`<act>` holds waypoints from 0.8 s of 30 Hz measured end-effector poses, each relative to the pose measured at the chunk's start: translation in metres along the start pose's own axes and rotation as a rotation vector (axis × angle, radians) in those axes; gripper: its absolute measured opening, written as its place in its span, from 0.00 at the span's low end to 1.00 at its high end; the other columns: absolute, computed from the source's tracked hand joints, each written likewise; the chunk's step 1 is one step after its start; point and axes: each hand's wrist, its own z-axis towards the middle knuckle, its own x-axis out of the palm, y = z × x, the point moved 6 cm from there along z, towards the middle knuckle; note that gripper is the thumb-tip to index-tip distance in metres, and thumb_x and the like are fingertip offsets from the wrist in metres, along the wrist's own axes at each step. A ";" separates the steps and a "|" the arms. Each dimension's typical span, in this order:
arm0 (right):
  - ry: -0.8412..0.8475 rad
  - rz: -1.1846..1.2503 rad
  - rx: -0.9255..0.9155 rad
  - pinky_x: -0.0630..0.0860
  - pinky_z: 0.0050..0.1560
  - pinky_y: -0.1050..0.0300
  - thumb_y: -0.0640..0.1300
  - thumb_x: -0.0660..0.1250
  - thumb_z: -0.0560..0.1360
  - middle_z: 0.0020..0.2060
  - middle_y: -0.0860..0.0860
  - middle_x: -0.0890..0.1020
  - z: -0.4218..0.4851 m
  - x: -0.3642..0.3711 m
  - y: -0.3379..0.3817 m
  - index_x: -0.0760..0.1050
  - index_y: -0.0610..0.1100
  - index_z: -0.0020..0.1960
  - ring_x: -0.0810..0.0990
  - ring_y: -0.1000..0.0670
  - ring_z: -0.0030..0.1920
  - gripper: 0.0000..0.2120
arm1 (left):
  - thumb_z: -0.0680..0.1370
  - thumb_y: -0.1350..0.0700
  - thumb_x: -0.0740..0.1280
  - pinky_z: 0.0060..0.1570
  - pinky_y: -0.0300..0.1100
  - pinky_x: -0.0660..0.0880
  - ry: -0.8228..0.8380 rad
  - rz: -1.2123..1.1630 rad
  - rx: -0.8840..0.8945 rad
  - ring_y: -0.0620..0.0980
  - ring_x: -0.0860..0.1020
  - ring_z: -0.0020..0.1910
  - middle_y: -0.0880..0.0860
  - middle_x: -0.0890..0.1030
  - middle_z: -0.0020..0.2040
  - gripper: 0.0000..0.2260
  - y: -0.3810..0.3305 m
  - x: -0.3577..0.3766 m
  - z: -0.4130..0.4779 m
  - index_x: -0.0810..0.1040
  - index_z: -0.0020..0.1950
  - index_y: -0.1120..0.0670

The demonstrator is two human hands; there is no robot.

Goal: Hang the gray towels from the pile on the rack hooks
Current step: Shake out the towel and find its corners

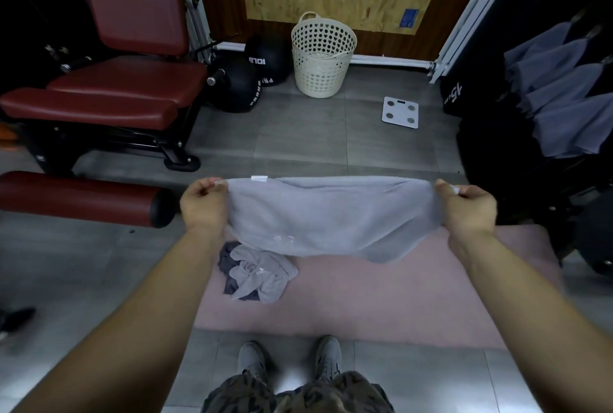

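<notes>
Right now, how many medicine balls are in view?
2: one beside the bench, one behind it, left of the basket. Others may be hidden.

I see a pale gray towel (326, 217) over a pink mat (398, 296), a cream heart-perforated basket (322, 54), dark red bench padding (126, 81) and camouflage trousers (298, 392).

Both arms extended forward, hands apart and level.
Left hand (203, 203) and right hand (467, 207) each closed in a pinch grip.
</notes>
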 end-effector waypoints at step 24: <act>0.720 0.414 0.284 0.83 0.51 0.47 0.38 0.60 0.83 0.40 0.41 0.82 -0.148 0.095 0.004 0.79 0.35 0.49 0.81 0.39 0.47 0.11 | 0.67 0.69 0.78 0.53 0.43 0.81 0.612 0.103 0.088 0.52 0.84 0.51 0.55 0.86 0.49 0.17 -0.004 0.073 -0.140 0.82 0.54 0.59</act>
